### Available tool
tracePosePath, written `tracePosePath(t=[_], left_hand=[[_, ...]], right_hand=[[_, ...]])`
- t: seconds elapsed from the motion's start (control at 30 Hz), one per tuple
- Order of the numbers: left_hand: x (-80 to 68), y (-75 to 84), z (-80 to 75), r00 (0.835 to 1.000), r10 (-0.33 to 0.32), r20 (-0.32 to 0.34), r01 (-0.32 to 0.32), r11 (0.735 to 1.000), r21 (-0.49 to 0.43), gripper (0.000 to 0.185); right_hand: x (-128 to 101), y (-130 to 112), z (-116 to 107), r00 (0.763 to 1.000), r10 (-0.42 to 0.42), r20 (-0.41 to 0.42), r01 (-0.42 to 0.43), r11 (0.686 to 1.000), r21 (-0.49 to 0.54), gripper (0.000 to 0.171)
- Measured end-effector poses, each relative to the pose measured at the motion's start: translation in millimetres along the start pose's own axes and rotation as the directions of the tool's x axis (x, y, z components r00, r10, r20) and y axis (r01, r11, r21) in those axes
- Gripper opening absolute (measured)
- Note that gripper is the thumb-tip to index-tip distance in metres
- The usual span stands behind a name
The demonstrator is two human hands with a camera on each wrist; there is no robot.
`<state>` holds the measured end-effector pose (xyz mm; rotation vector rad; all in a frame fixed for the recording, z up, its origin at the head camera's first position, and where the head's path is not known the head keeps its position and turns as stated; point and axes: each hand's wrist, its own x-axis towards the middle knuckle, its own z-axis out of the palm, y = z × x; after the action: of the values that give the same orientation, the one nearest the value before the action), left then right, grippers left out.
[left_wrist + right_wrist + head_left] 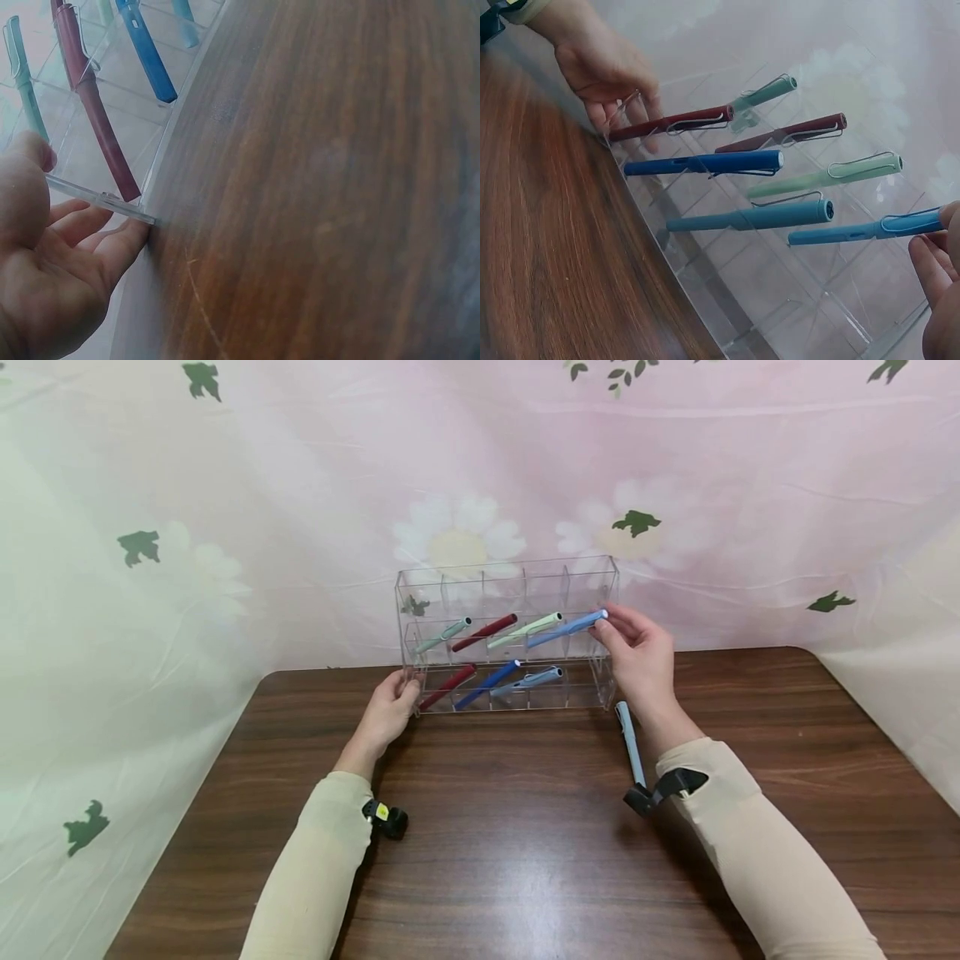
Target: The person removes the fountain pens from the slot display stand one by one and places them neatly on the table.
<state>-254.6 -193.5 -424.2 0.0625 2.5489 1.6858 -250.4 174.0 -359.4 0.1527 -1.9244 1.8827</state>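
A clear plastic pen rack (585,696) with tiered compartments stands at the back of the table. My left hand (390,706) grips its left side panel, thumb on one face and fingers on the other. In my right hand (647,662), thumb and fingers pinch the capped end of a blue pen (566,629), which slants into the upper tier beside a pale green pen (832,176). Further left in that tier lean a dark red pen (485,632) and a grey-green pen (444,635). The lower tier holds a red pen (671,122), a dark blue pen (705,163) and a light blue pen (754,216).
Another light blue pen (632,743) lies on the brown wooden table (517,793), close by my right wrist. Behind the rack hangs a pink flowered cloth (330,527). A black wrist camera (386,818) sits on my left sleeve, another (660,789) on the right.
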Motion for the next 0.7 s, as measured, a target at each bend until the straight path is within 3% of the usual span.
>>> tracePosePath(t=[0.37,0.57,0.7], left_hand=[[-1.5,-1.0,0.2,1.000,-0.014,0.012,0.014,1.000,-0.006,0.052],[0.5,-2.0,-0.1,1.000,-0.009,0.019,0.009,1.000,-0.009,0.052],[1.5,-1.7,-0.7,1.000,-0.010,0.018,0.010,1.000,-0.009,0.053]], right_hand=[[1.1,2.3,-0.7,1.000,0.018,-0.022,-0.017,0.998,0.057,0.035],[1.5,-1.1,-7.6,0.998,-0.021,-0.053,0.026,0.995,0.098,0.025],[2.1,-4.7,-11.4,0.996,-0.052,-0.077,0.063,0.988,0.139,0.029]])
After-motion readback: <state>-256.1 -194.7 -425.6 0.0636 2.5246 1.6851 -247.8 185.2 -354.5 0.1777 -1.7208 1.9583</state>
